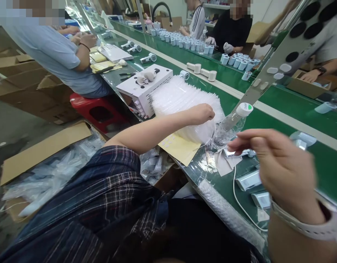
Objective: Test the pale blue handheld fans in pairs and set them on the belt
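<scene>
My left hand (201, 114) is closed over the right part of a thick stack of white bubble-wrap bags (182, 95). Its fingertips are curled under, so what they grip, if anything, is hidden. My right hand (286, 170), slightly blurred, hovers above the bench's right side with fingers stretched to the left and nothing visible in them. Below it lie white-and-silver devices (249, 179) and a white cable (234, 193). Between my hands stands a clear plastic bottle (231, 126) with a white and green cap. A yellow sheet (182, 148) with round stickers lies under the stack.
Behind the stack stands a white power-supply box (145, 87). A green conveyor (226, 86) carries rows of light-blue cups (185, 43). A slanted metal post (267, 75) rises at right. A carton (48, 157) of bagged items sits at lower left. Co-workers sit around the line.
</scene>
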Tool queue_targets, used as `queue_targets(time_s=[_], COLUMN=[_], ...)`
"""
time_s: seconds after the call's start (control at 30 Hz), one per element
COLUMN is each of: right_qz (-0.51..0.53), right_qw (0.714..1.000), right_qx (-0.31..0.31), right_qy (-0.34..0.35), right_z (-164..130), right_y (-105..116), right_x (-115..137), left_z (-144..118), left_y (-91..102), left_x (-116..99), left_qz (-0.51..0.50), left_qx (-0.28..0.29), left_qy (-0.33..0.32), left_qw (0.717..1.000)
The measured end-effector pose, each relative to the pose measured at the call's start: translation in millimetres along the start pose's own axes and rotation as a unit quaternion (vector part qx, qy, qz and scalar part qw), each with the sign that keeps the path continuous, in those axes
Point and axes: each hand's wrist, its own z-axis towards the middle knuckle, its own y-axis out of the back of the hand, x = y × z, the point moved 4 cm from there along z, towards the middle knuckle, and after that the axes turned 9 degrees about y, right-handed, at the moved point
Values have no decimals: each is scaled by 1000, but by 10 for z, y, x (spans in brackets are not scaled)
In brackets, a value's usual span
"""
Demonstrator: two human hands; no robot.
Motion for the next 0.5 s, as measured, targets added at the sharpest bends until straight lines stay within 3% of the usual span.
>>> queue_targets(time_s=[0.17, 0.23, 0.33, 0.43, 0.5], right_qz=[32, 35, 72, 96, 105], right_qw=[970, 951, 938, 934, 932], right_qx=[129, 134, 118, 110, 98], right_qy=[-204, -275, -318, -327, -332], right_z=[104, 169, 281, 332, 328], right_y=[-796, -1082, -1386, -1533, -1571], right_x=[-524, -724, -886, -951, -988], left_z=[-43, -62, -85, -75, -48], left_y=[243, 286, 326, 374, 405], left_x=[-86, -144, -166, -79, 29], left_qz=[42, 95, 94, -56, -240], left_qx=[-54, -22, 39, 23, -36], left_qy=[26, 23, 43, 117, 180], left_qw=[997, 995, 994, 991, 953])
